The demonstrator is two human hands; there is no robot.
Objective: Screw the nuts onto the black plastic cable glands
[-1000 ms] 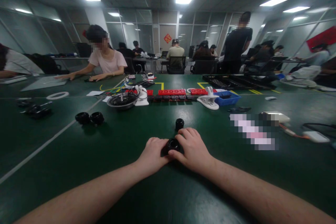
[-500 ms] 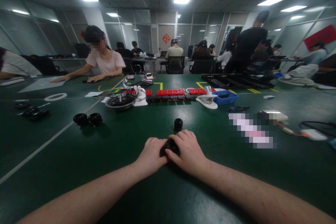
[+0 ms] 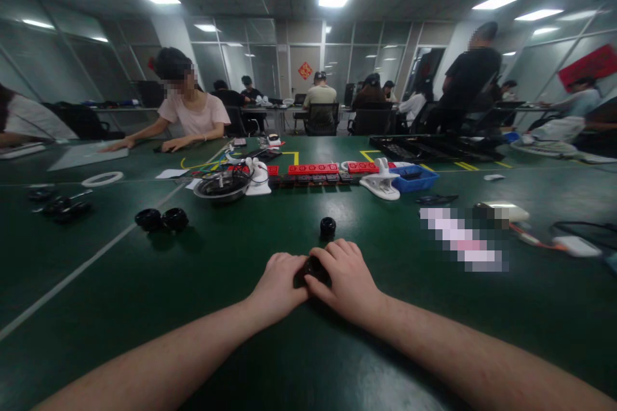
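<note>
Between both hands, close above or on the green tabletop (image 3: 231, 237), is a black round part with a dark opening (image 3: 315, 268). My left hand (image 3: 280, 282) is closed on its left side, and my right hand (image 3: 343, 279) wraps its right side with fingers over the top. The fingers hide much of it, so its exact kind does not show. Just beyond my fingers stands a small black cylindrical part (image 3: 328, 227). Two similar glossy black round parts (image 3: 162, 219) sit together farther left.
A metal bowl (image 3: 222, 186), white clips (image 3: 382, 181), red blocks (image 3: 313, 169) and a blue tray (image 3: 415, 178) line the table's middle. More black parts (image 3: 66, 207) lie far left. Cables and a white device (image 3: 511, 212) lie right. A person (image 3: 193, 106) works across the table.
My hands and the black part they hold stay almost still, the part's opening looking slightly more covered. In the background, the standing person has shifted right, and the co-worker's flat sheet has slid right.
</note>
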